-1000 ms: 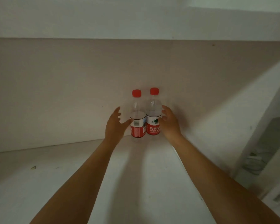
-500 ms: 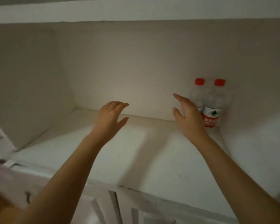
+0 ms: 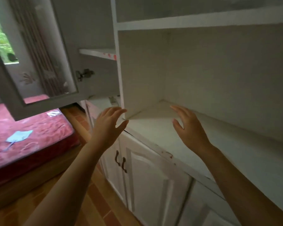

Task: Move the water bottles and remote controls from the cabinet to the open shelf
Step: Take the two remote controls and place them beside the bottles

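Both my hands are empty with fingers spread: my left hand [image 3: 109,123] hangs at the front corner of the open shelf [image 3: 157,126], level with its upright side panel, and my right hand [image 3: 187,128] hovers just over the shelf's bare board. No water bottle or remote control shows anywhere in my view; the cabinet [image 3: 98,75] to the left of the shelf stands with its glass door [image 3: 31,66] swung out, and I see only red smudges on its inner ledge. I judge a small filled bottle to be moderately heavy, smooth and slightly squashy, so I would wrap it around the labelled waist, not the cap. A remote is light and rigid, best pinched along its long edges.
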Demonstrator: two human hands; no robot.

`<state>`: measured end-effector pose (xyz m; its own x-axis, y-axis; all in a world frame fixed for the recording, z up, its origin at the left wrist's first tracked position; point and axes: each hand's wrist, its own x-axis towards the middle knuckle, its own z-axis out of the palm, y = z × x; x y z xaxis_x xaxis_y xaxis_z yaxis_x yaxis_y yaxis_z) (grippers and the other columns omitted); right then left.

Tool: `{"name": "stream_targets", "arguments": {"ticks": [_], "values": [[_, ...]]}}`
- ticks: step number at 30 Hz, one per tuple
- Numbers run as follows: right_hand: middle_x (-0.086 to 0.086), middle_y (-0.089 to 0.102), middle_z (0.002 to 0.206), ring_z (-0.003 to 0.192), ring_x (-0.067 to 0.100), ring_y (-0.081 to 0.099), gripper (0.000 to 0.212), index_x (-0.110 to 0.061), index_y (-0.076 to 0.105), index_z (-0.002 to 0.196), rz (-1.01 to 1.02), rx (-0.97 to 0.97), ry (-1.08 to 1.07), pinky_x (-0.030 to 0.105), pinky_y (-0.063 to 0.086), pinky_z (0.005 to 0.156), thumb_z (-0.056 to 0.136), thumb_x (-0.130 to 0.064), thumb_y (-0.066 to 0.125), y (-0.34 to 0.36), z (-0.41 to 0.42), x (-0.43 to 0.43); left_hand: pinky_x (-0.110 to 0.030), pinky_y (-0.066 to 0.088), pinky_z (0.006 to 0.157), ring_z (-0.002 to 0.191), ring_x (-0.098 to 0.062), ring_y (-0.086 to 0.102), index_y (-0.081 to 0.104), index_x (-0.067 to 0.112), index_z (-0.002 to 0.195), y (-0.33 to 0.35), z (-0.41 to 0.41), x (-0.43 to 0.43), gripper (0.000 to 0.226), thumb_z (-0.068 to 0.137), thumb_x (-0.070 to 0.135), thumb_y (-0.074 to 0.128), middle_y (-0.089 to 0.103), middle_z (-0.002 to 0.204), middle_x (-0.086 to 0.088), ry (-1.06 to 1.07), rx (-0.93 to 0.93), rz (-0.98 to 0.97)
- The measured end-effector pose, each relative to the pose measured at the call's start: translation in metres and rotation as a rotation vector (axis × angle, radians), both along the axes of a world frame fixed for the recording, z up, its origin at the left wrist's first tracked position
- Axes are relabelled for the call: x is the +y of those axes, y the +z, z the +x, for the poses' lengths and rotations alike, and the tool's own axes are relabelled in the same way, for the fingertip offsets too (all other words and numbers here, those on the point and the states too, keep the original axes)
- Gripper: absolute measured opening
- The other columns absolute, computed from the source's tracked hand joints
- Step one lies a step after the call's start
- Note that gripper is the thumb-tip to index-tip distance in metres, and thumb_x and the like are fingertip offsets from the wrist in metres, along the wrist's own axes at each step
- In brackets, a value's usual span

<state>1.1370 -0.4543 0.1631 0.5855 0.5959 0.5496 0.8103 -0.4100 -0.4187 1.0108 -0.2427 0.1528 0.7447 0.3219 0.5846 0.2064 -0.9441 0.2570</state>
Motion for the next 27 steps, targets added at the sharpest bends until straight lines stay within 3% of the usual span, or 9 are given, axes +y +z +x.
{"name": "stream_targets", "arguments": {"ticks": [7, 12, 20, 27], "values": [[0.007, 0.047, 0.137, 0.128, 0.020, 0.036, 0.042, -0.015, 0.042, 0.133, 0.005, 0.014, 0.116, 0.019, 0.018, 0.102, 0.091, -0.014, 0.049, -0.004, -0.060, 0.093, -0.043, 0.042, 0.094, 0.114, -0.032, 0.053, 0.059, 0.012, 0.115, 0.003, -0.092, 0.076, 0.034, 0.084, 0.024, 0.061, 0.062, 0.120, -0.013, 0.179, -0.033, -0.060], [0.010, 0.049, 0.135, 0.127, 0.023, 0.038, 0.041, -0.012, 0.045, 0.130, 0.057, 0.014, 0.161, 0.023, 0.022, 0.102, 0.090, -0.015, 0.052, -0.004, -0.096, 0.141, -0.043, 0.041, 0.096, 0.115, -0.032, 0.052, 0.060, 0.010, 0.115, 0.004, -0.128, 0.109, 0.033, 0.085, 0.024, 0.060, 0.062, 0.120, -0.014, 0.220, -0.064, -0.074], [0.007, 0.049, 0.136, 0.128, 0.022, 0.038, 0.039, -0.014, 0.045, 0.129, 0.047, 0.008, 0.112, 0.027, 0.025, 0.102, 0.091, -0.019, 0.051, -0.010, -0.108, 0.182, -0.036, 0.039, 0.094, 0.117, -0.026, 0.049, 0.056, 0.015, 0.119, -0.012, -0.132, 0.158, 0.034, 0.088, 0.029, 0.054, 0.058, 0.125, -0.007, 0.205, 0.004, -0.107], [0.007, 0.048, 0.136, 0.127, 0.022, 0.038, 0.039, -0.014, 0.045, 0.130, -0.013, 0.024, 0.033, 0.026, 0.026, 0.100, 0.091, -0.019, 0.049, -0.018, -0.081, 0.202, -0.040, 0.042, 0.095, 0.116, -0.026, 0.051, 0.055, 0.015, 0.121, -0.035, -0.101, 0.193, 0.036, 0.088, 0.030, 0.053, 0.057, 0.126, -0.008, 0.162, 0.051, -0.165]]}}
